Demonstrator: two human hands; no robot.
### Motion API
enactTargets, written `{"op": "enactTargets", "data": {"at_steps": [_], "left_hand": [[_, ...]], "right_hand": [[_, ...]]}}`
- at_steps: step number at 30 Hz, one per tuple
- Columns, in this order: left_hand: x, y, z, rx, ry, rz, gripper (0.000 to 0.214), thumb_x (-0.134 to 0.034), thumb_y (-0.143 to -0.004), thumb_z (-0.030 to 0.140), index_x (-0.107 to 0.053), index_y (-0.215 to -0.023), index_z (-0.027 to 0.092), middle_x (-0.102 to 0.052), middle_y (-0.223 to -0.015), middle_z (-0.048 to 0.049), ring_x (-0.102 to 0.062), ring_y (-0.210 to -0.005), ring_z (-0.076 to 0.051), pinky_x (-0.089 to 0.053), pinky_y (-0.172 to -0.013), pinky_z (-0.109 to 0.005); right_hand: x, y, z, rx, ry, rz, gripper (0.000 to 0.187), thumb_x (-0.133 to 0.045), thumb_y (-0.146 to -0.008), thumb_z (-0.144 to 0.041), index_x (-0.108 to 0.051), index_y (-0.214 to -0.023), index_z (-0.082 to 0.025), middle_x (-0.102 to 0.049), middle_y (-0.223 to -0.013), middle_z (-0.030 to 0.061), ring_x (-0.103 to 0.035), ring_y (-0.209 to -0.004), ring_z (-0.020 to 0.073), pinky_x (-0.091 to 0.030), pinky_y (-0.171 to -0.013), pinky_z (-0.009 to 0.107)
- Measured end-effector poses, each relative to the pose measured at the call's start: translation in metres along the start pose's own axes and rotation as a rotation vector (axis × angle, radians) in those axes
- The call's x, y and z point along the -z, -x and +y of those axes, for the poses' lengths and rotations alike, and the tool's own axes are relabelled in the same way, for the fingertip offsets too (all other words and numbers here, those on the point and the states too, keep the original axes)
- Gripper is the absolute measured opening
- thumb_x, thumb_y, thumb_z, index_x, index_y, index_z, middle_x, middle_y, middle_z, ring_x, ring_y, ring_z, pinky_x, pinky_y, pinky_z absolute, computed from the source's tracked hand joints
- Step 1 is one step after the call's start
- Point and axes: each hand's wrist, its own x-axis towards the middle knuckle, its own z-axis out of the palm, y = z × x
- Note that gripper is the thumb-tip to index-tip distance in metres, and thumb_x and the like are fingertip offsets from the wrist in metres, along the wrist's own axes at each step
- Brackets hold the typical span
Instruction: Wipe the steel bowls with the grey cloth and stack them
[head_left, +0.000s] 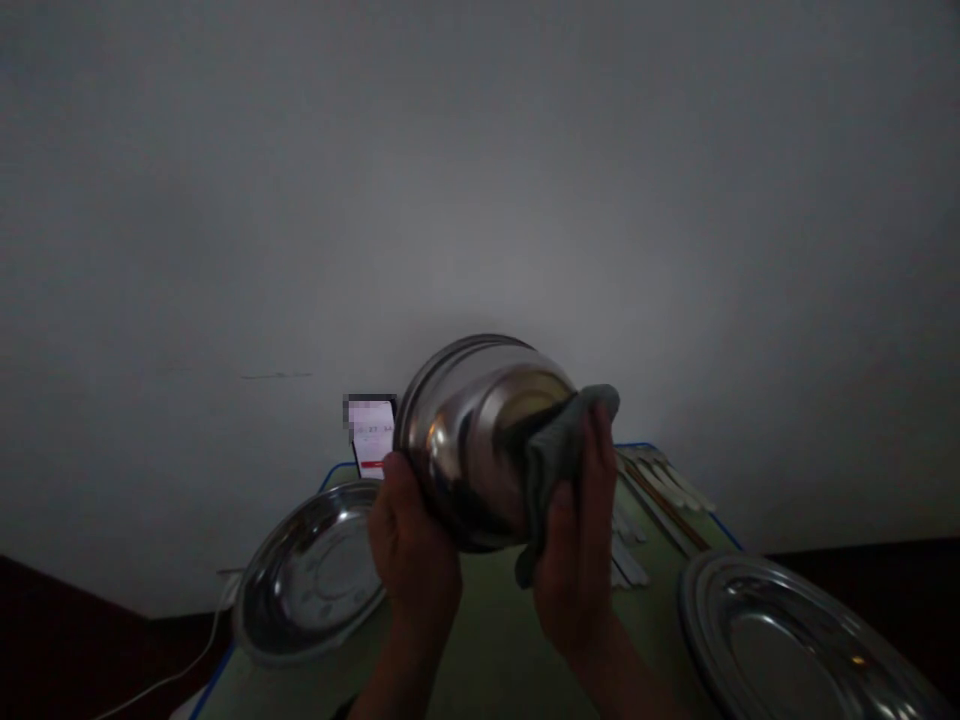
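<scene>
A shiny metal bowl (457,440) is held up above the table, tilted so its outer base faces right and toward me. My left hand (416,545) grips its rim at the lower left, thumb on the outside. In my right hand (581,550) is a grey-green cloth (555,455), pressed against the bowl's base with the fingers laid over it. The bowl's inside is hidden from me.
A wide metal basin (307,580) stands on the table (487,640) at left, a metal plate (787,650) at right. A lit phone (371,435) leans by the wall. Chopsticks (667,505) and several white-handled utensils (679,485) lie at the back right. A white cable (202,650) hangs left.
</scene>
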Motion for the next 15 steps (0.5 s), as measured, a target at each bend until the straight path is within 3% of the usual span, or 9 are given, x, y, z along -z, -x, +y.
{"op": "enactTargets", "data": {"at_steps": [3,6,8,10,12,15], "left_hand": [[-0.007,0.006,0.005,-0.105,-0.05,0.045,0.037,-0.037,-0.086,0.044,-0.041,-0.055,0.024,-0.043,-0.051,0.0027,-0.039,-0.051,-0.015,-0.035,-0.048,-0.026],[-0.007,0.007,0.009,-0.217,-0.058,-0.158,0.026,-0.046,-0.077,0.035,-0.049,-0.055,0.022,-0.051,-0.051,0.0025,-0.041,-0.05,-0.014,-0.038,-0.049,-0.025],[-0.005,0.006,0.009,-0.24,-0.064,-0.269,0.028,-0.048,-0.075,0.035,-0.048,-0.051,0.021,-0.049,-0.048,0.0029,-0.04,-0.048,-0.013,-0.037,-0.048,-0.024],[-0.002,0.004,0.008,-0.183,-0.053,-0.292,0.035,-0.05,-0.077,0.04,-0.047,-0.048,0.021,-0.046,-0.046,0.0033,-0.039,-0.047,-0.012,-0.035,-0.046,-0.024],[-0.001,0.001,0.007,-0.047,0.004,-0.24,0.044,-0.051,-0.08,0.05,-0.047,-0.048,0.021,-0.044,-0.045,0.0034,-0.039,-0.046,-0.012,-0.033,-0.044,-0.024],[0.0,-0.007,0.008,0.219,0.169,-0.033,0.047,-0.054,-0.081,0.057,-0.053,-0.053,0.02,-0.051,-0.048,0.0027,-0.045,-0.046,-0.012,-0.036,-0.043,-0.024]], "right_hand": [[0.0,0.004,-0.003,0.188,0.073,-0.169,0.059,-0.031,-0.095,-0.021,-0.014,-0.151,-0.021,-0.024,-0.157,0.0083,-0.017,-0.146,0.0269,-0.024,-0.115,0.057],[0.006,0.001,-0.007,0.311,0.117,-0.237,0.057,-0.037,-0.092,-0.019,-0.025,-0.148,-0.02,-0.036,-0.151,0.0072,-0.016,-0.145,0.0262,-0.019,-0.117,0.055],[0.014,-0.008,-0.007,0.335,0.116,-0.246,0.049,-0.038,-0.091,-0.018,-0.038,-0.141,-0.021,-0.048,-0.143,0.0056,-0.024,-0.143,0.0249,-0.018,-0.117,0.053],[0.02,-0.019,-0.002,0.302,0.083,-0.219,0.043,-0.038,-0.092,-0.018,-0.046,-0.134,-0.022,-0.054,-0.136,0.0051,-0.033,-0.137,0.023,-0.023,-0.115,0.051],[0.022,-0.028,0.006,0.235,0.039,-0.142,0.04,-0.036,-0.093,-0.019,-0.049,-0.131,-0.023,-0.055,-0.134,0.0052,-0.04,-0.133,0.0215,-0.029,-0.113,0.049],[0.016,-0.033,0.02,0.059,-0.051,-0.052,0.04,-0.036,-0.096,-0.022,-0.047,-0.134,-0.023,-0.052,-0.139,0.0067,-0.042,-0.133,0.0202,-0.033,-0.112,0.047]]}}
